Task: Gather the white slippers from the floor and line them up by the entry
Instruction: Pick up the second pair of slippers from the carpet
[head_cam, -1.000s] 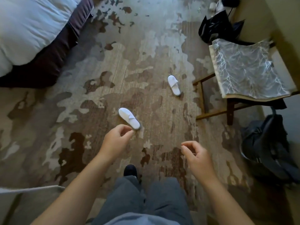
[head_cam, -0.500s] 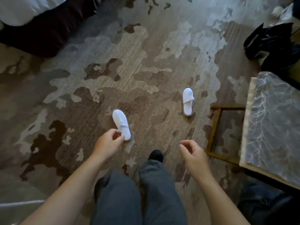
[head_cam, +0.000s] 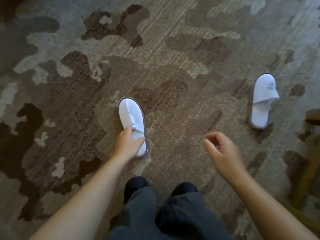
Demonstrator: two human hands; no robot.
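Observation:
Two white slippers lie on the patterned carpet. The near slipper (head_cam: pixel 131 116) is flat on the floor just ahead of my feet, its upper creased. My left hand (head_cam: pixel 127 144) rests on its heel end, fingers curling around the edge of the slipper. The second slipper (head_cam: pixel 262 99) lies apart at the right, toe pointing away, with a small grey logo on its upper. My right hand (head_cam: pixel 222 153) hovers above the carpet between the two slippers, fingers loosely curled with nothing in them.
Brown and grey blotched carpet (head_cam: pixel 173 49) fills the view. My two dark-socked feet (head_cam: pixel 161 187) and grey trouser legs stand at the bottom centre. A wooden furniture edge (head_cam: pixel 313 120) shows at the far right.
The view has dropped closer to the floor; the bed, chair and bags have left the frame. My left hand has reached down onto the near slipper's heel. My right hand stays empty.

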